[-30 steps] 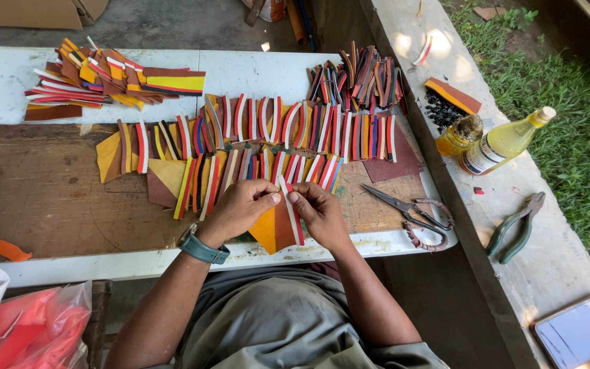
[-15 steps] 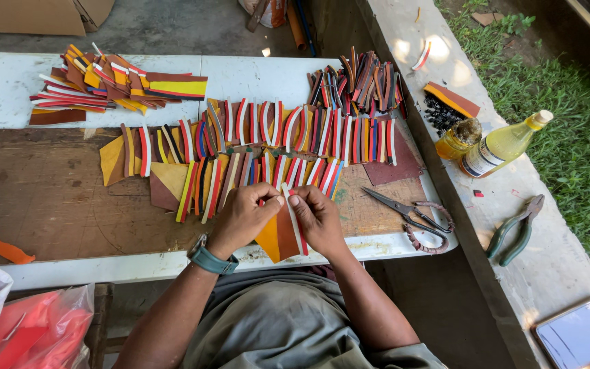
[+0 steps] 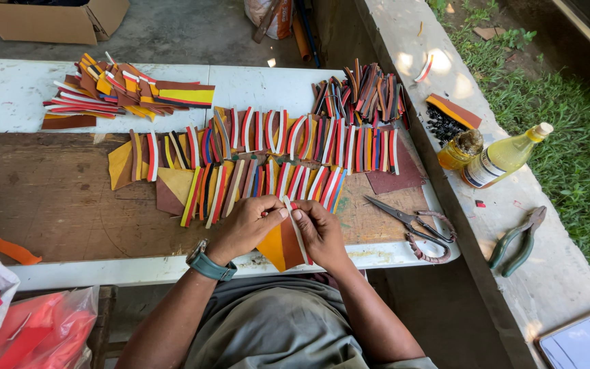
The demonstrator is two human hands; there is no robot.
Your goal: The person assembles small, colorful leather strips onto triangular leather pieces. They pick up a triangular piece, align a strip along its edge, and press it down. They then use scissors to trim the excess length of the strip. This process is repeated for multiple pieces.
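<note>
Both hands are working at the near edge of the worktop [image 3: 8, 96]. The left hand [image 3: 246, 227] and right hand [image 3: 321, 231] are meeting fingertip to fingertip, each grip pinching shut on a narrow white strip [image 3: 298, 231] that is lying along an orange and brown wedge piece [image 3: 283, 247]. The wedge piece is hanging partly past the near edge, above the person's lap. Just beyond the hands, rows of coloured strips [image 3: 288, 147] are lying side by side across the brown board [image 3: 49, 198], leaving the board's left half bare. Scissors [image 3: 411, 222] are resting just to the right of the right hand, close to the worktop's right edge. On the concrete ledge [image 3: 548, 273] further right, a yellow bottle [image 3: 507, 156] and green pliers [image 3: 517, 240] are lying well apart from the hands.
</note>
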